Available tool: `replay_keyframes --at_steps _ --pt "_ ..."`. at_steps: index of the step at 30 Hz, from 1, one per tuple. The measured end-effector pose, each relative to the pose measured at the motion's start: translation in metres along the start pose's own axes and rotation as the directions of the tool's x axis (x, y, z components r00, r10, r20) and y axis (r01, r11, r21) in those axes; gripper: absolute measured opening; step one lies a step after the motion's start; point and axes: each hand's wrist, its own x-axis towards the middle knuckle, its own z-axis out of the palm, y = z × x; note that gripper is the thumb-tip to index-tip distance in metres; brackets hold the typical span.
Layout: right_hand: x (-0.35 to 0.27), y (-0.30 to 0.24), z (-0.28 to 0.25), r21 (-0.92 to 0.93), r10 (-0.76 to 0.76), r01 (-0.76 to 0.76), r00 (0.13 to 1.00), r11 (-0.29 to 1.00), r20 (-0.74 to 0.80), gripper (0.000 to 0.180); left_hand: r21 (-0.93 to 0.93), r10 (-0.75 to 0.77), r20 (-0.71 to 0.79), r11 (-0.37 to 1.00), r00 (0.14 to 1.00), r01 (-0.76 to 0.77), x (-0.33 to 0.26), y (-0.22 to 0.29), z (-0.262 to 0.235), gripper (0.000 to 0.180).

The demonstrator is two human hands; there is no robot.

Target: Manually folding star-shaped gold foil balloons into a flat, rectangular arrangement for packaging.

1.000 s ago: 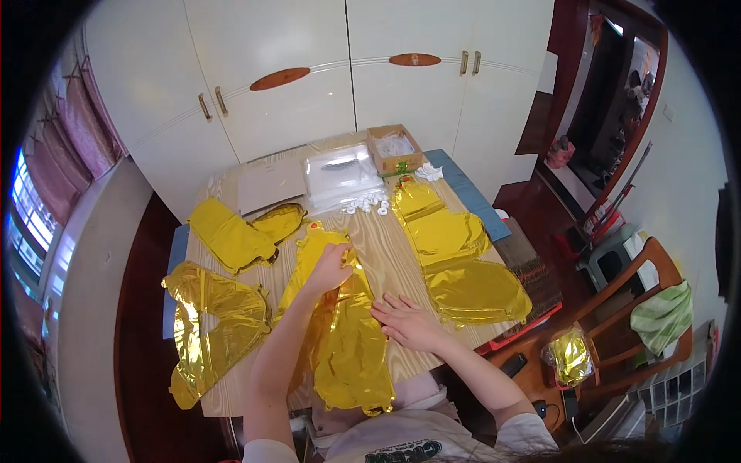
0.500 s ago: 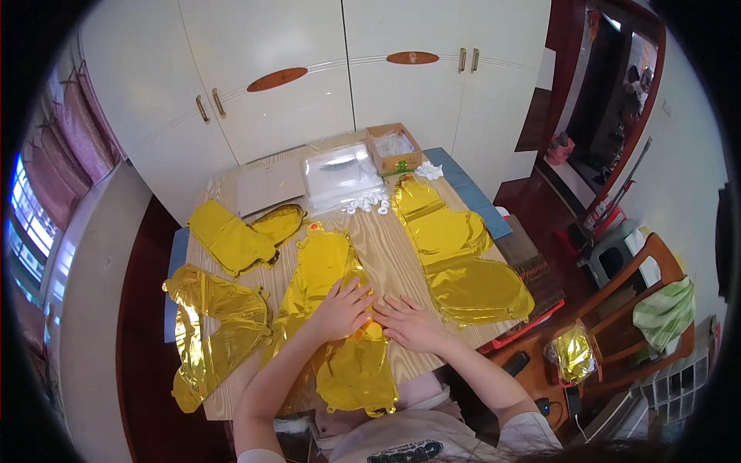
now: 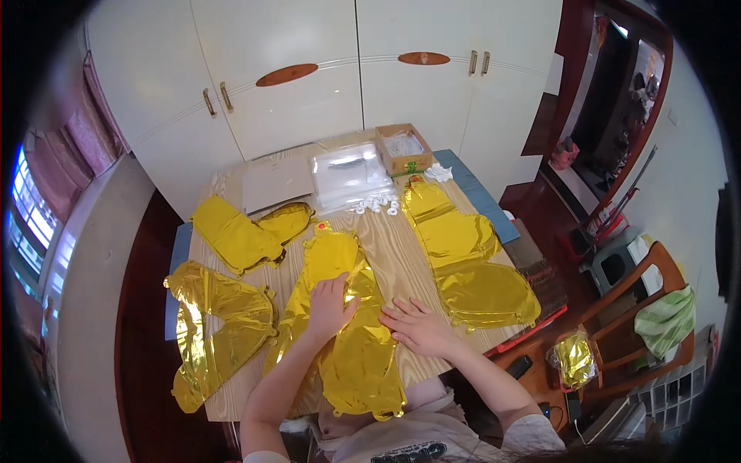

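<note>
A flat, uninflated gold foil balloon (image 3: 363, 363) lies lengthwise before me, its lower end near the table's front edge. My left hand (image 3: 330, 305) rests palm down on its middle, fingers stretched out and thumb apart. Against the balloon's right edge lies my right hand (image 3: 417, 328), flat with fingers spread, partly over the bare wood. Neither hand grips anything. Other flat gold foil balloons surround this one: a curved one (image 3: 224, 339) at the left, an angular one (image 3: 231, 235) behind it, and a long folded one (image 3: 482, 289) at the right.
At the back of the wooden table (image 3: 390, 247) are a grey board (image 3: 278, 187), clear plastic bags (image 3: 351, 174), small white rings (image 3: 377, 204) and a cardboard box (image 3: 404, 150). A wooden chair (image 3: 660, 270) with a green cloth (image 3: 665, 320) stands right. White cabinets (image 3: 432, 92) rise behind.
My left hand has slid left across the foil, away from my right hand, so a wider gap shows between them. The whole view has shifted slightly.
</note>
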Motion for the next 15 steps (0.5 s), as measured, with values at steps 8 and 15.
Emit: replay_keyframes --at_steps 8,15 --pt "0.001 0.0 0.002 0.032 0.016 -0.016 1.0 0.999 -0.02 0.047 -0.182 -0.121 0.095 0.974 0.988 0.137 0.002 -0.007 0.007 0.049" --pt "0.001 0.001 0.004 0.012 -0.003 0.003 0.999 1.0 -0.037 0.047 -0.273 -0.084 0.079 0.957 0.993 0.102 0.001 -0.012 0.007 0.049"
